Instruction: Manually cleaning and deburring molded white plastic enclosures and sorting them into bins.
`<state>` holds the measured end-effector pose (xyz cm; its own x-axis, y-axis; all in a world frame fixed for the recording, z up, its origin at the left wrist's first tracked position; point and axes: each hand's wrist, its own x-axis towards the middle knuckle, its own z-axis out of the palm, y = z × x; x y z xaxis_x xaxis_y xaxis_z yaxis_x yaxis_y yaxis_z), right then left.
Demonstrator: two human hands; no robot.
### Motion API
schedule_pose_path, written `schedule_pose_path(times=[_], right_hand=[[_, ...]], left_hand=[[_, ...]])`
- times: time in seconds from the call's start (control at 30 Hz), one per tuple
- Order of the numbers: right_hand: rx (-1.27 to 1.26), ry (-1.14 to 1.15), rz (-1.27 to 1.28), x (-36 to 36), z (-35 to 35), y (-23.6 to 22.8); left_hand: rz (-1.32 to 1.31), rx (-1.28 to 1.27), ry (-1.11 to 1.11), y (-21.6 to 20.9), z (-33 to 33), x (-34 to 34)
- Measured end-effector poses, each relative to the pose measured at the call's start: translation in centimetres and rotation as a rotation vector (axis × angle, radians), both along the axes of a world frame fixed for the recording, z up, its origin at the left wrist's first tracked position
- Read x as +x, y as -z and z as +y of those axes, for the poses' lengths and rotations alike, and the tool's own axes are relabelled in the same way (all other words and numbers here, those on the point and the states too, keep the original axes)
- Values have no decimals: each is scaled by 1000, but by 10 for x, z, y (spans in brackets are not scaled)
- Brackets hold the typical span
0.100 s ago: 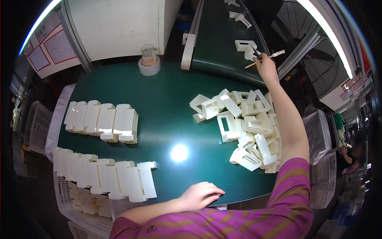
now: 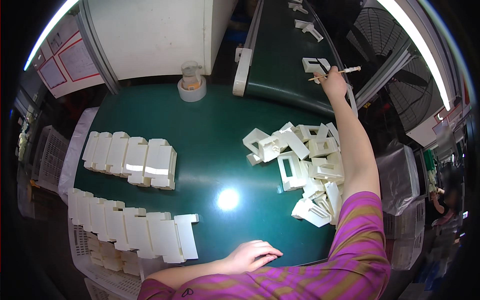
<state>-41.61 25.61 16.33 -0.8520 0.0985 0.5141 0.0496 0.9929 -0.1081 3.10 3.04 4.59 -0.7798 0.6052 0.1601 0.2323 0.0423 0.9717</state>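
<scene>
Head view: a white plastic frame-like piece with a rectangular opening (image 2: 312, 64) lies near the close end of a dark green conveyor belt (image 2: 280, 65), at the fingertips of the right hand (image 2: 332, 81). That hand is closed around a thin pale stick with a thicker white end (image 2: 352, 69), which points across the belt; whether its fingers also grip the piece I cannot tell, and the slim dark shape beside them is too small to identify with confidence. Farther up the belt lie more white pieces (image 2: 311, 30).

Below the right forearm, a jumbled heap of cream-white plastic pieces (image 2: 326, 169) covers the right side of the green table (image 2: 215, 120). The left hand (image 2: 253, 254) rests by the table's near edge, fingers loosely extended side by side, nothing visible in it. On the left stand two neat rows of cream-white blocks (image 2: 160, 162), one nearer the person. Toward the back, a clear cup (image 2: 190, 71) sits on a pale tape roll (image 2: 192, 94).
</scene>
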Motion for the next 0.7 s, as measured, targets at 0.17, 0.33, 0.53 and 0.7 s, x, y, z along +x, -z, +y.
schedule_pose_path(times=[0.17,0.33,0.53,0.7], right_hand=[[-58,110,-18,-30,0,7],[-305,-68,90,30,18,-16],[-1155,-592,-505,282,-25,-36],[-1428,-685,-744,444,-22,5]], left_hand=[[-116,70,-5,7,-1,-1],[-153,35,32,-6,-3,5],[354,-72,-841,-10,-5,9],[367,45,-356,-14,5,17]])
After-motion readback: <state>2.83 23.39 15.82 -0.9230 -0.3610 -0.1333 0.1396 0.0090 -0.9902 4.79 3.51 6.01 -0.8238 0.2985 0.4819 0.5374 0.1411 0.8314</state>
